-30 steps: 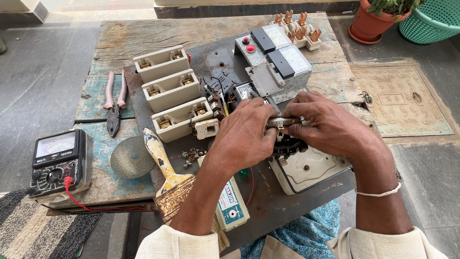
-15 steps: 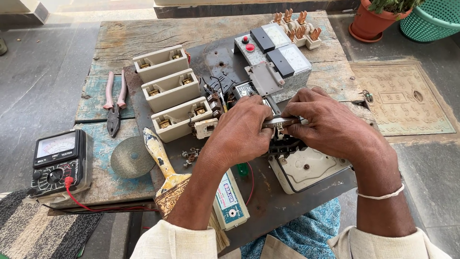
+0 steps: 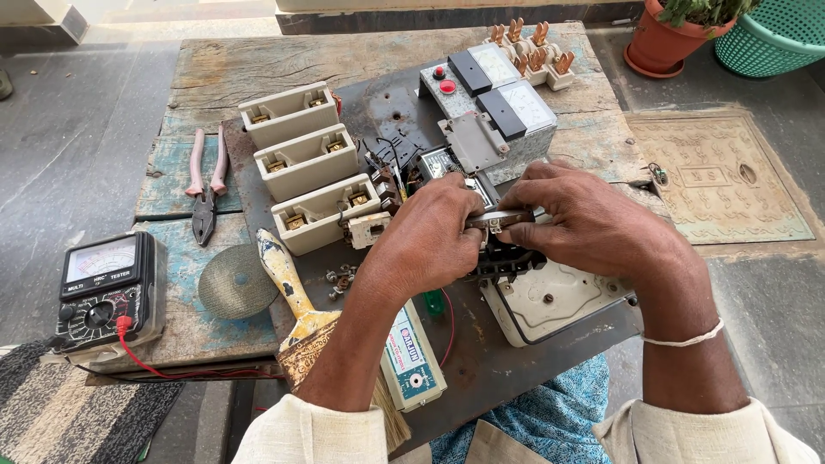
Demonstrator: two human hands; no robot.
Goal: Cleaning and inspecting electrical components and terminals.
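— Holding what, exactly?

— Pinching a small brown-and-metal contact strip (image 3: 498,220) from both ends: left hand (image 3: 430,236) curled shut on its near-left end, right hand (image 3: 593,228) closing thumb and fingertips on the other end. Hovering just above a dark contact block (image 3: 509,258), directly under the hands.

— And sitting on what?

— Resting against a white moulded cover (image 3: 554,301), just below the right hand, all lying on a grey steel mounting plate (image 3: 387,112) across the worn wooden tabletop (image 3: 258,64).

— Judging the step as?

— Probably fitting or working the strip at the block; not yet seated, seemingly. Hiding the exact contact point behind the fingers, so not telling whether touching or just above.

— Calling for what next?

— Likely needing a steady two-sided pinch and careful lining-up with the block, avoiding slipping on so small a piece.

— Lying around the hands?

— Loose screws (image 3: 339,277) just left of the left wrist; a paint-flecked brush (image 3: 288,283) and a round mesh disc (image 3: 234,282) further left. Three cream fuse carriers (image 3: 308,163) standing beyond the left hand, pink-handled pliers (image 3: 206,185) past them. An analogue multimeter (image 3: 103,288) sitting far left, well apart; a green-and-white tester box (image 3: 411,361) lying under the left forearm.
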